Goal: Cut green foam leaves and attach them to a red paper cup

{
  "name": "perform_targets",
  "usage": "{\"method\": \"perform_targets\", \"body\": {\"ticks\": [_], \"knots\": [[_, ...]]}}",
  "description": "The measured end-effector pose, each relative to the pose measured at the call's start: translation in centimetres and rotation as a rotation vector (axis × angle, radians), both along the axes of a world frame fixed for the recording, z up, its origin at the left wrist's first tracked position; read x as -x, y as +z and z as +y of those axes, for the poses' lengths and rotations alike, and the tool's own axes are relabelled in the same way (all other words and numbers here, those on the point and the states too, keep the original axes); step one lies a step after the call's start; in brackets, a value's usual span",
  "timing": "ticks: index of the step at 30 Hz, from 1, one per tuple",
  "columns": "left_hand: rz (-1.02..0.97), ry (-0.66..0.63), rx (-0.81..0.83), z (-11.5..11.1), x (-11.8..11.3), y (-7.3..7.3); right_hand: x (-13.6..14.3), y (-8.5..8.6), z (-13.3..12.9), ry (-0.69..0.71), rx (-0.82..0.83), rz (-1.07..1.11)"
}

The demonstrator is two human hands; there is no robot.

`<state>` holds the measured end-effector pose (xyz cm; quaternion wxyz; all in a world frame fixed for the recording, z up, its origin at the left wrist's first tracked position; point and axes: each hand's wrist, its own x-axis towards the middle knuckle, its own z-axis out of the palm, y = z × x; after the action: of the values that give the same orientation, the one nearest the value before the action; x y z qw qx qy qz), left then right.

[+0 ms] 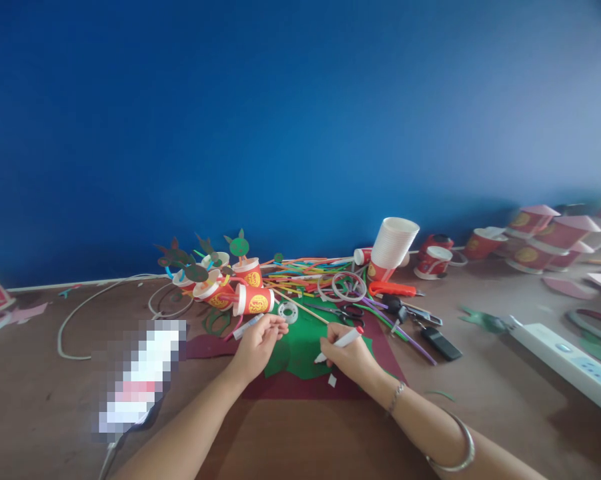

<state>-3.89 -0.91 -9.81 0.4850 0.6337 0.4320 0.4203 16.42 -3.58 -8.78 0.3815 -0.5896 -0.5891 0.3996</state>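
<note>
My right hand [351,360] is closed around a white marker [346,338] with a red end, its tip slanting down to the left over green paper [300,347]. My left hand [263,341] rests on its side at the left part of the green paper, fingers loosely curled, with no object visible in them. A slim white, pen-like item [247,327] lies partly hidden behind it. Beyond its fingertips sits a roll of clear tape [287,312]. Dark red paper [300,389] lies under the green paper. A small white paper scrap [332,381] is near my right hand.
Red paper cups [254,300] with green cut-outs stand behind my left hand. A tall cup stack [393,247], scissors [347,313], an orange cutter [393,289] and coloured strips [300,270] lie farther back. A power strip [570,357] is right; a blurred-out device [143,380] is left.
</note>
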Motion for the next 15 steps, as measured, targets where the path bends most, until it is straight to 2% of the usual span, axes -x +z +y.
{"method": "perform_targets", "body": {"ticks": [15], "knots": [[0.007, 0.006, 0.011, -0.15, -0.05, 0.42, -0.18, -0.27, 0.11, 0.010, 0.018, -0.018]]}}
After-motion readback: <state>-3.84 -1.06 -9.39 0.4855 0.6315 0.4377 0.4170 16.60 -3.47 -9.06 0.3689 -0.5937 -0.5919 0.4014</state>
